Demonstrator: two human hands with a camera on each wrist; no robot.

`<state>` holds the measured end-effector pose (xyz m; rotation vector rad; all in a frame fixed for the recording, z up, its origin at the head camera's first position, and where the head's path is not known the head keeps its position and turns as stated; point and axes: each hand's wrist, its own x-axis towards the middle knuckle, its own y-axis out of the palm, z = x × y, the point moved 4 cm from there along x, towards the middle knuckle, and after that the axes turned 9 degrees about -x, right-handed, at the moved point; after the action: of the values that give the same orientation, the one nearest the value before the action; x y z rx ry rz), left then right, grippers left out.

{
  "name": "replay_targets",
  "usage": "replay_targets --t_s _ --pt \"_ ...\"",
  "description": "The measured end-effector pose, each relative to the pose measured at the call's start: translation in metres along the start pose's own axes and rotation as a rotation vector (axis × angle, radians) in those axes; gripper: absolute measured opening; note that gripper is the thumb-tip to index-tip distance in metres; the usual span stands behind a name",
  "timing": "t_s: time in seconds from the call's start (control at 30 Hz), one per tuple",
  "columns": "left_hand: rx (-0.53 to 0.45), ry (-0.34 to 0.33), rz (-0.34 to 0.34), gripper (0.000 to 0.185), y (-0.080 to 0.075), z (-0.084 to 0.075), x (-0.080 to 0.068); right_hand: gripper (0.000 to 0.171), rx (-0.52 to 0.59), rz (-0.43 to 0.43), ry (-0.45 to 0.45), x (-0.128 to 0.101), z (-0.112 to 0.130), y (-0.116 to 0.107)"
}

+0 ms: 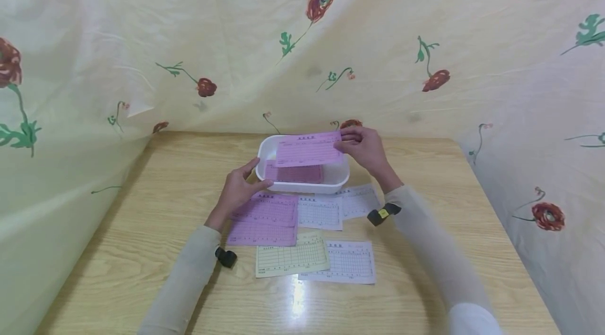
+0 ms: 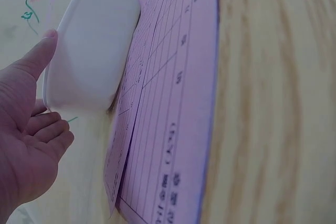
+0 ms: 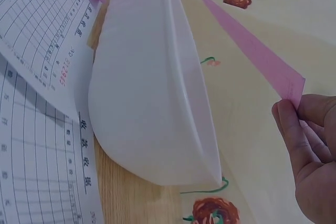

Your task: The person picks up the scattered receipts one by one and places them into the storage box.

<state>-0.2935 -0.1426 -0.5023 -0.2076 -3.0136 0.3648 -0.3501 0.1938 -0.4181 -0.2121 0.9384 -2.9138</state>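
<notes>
Right grip: the right hand point(image 1: 366, 148) pinches the pink slip point(image 1: 308, 149) by one end, above the white tub point(image 1: 302, 184).
Left grip: the left hand point(image 1: 238, 188), fingers relaxed, thumb touching the tub's rim.
Risk: the limp slip could sag, catching the rim.
Bench point(image 1: 142, 251): loose forms point(image 1: 293, 258) could scatter if brushed.

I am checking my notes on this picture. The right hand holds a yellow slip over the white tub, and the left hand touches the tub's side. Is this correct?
Not quite: the slip in the right hand is pink, not yellow, as the head view shows. The rest stands: it is held over the white tub, and the left hand touches the tub's side.
</notes>
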Motion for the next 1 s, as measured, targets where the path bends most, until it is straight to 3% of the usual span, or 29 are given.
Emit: replay_targets --t_s 0.3,0.7,1.0 --pt "-0.007 0.000 0.004 0.092 0.000 0.002 -0.001 0.035 -0.097 0.027 -0.013 0.009 0.005 0.025" --pt "-0.007 -0.008 0.000 0.091 0.000 0.003 0.001 0.031 -0.109 0.108 0.010 0.009 0.007 0.058" --pt "-0.013 -0.003 0.001 0.092 0.001 0.003 0.000 0.028 -0.180 0.143 -0.024 0.009 0.010 0.069"
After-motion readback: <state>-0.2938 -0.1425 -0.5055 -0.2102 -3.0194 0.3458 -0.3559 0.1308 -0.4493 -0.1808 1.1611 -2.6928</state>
